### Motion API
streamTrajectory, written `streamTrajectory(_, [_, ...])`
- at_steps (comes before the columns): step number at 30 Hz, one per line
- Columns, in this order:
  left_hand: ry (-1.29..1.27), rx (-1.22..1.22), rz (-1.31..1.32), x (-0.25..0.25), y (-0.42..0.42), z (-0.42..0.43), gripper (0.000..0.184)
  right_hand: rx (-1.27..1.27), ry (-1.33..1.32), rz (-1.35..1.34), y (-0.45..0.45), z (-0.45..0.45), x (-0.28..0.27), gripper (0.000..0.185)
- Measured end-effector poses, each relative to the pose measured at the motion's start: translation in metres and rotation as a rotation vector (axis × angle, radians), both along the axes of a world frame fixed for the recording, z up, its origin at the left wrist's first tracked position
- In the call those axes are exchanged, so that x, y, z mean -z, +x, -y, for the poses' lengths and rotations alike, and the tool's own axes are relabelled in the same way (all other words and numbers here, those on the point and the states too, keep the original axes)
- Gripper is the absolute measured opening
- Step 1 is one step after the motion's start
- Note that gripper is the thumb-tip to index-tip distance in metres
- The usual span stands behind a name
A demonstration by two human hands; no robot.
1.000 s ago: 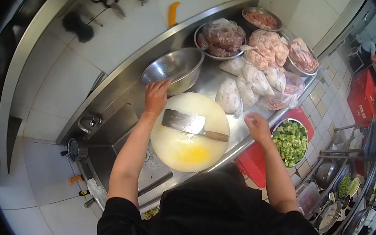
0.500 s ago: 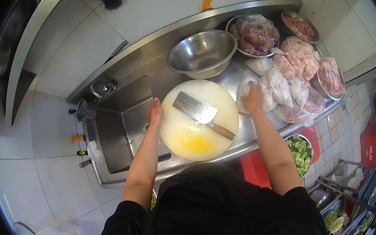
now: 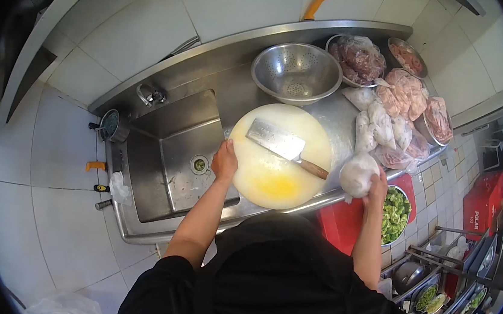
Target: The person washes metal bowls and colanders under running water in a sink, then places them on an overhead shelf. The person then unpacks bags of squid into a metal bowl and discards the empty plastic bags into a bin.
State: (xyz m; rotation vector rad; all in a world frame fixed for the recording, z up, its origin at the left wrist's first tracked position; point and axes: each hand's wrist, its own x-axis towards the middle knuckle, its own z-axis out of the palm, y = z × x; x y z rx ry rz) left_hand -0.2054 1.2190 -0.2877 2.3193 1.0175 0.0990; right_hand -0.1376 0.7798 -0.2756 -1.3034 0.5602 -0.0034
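Observation:
My left hand is closed on the left edge of a round, pale cutting board. On the board lies a cleaver, its wooden handle pointing right, above a yellow stain. At the counter's front edge, my right hand grips a filled, whitish plastic bag, some of its fingers hidden behind the bag. Several similar knotted white bags lie just beyond it, beside bagged pink meat.
A steel colander stands behind the board. Bowls of bagged dark meat and pale meat fill the right end. Left of the board is a sink with a faucet. Chopped greens sit below the counter's edge at right.
My right hand has drawn a white bag away from the pile, toward me and the counter's front edge. My left hand stays at the board's edge. The camera view has shifted.

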Motion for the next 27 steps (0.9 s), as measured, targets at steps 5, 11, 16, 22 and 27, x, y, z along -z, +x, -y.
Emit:
streamTrajectory(5, [-0.022,-0.015,-0.006,0.003,-0.036,-0.009,0.039,-0.055,0.338,0.362,-0.037,0.000,-0.065,0.046])
streamTrajectory(11, [-0.155,0.146,0.159,0.025,-0.068,-0.040,0.037,-0.107,0.639,0.531,-0.033,-0.042,-0.149,0.053])
streamTrajectory(16, [-0.057,0.012,0.369,-0.006,-0.062,-0.041,0.030,-0.296,0.738,0.728,-0.002,-0.072,-0.155,0.060])
streamTrajectory(22, [-0.932,0.581,0.481,-0.107,-0.031,0.026,0.061,-0.383,0.527,0.583,0.003,-0.136,-0.165,0.071])
streamTrajectory(27, [-1.584,0.385,0.650,-0.123,-0.016,0.083,0.090,-0.771,0.324,0.481,-0.013,-0.196,-0.145,0.062])
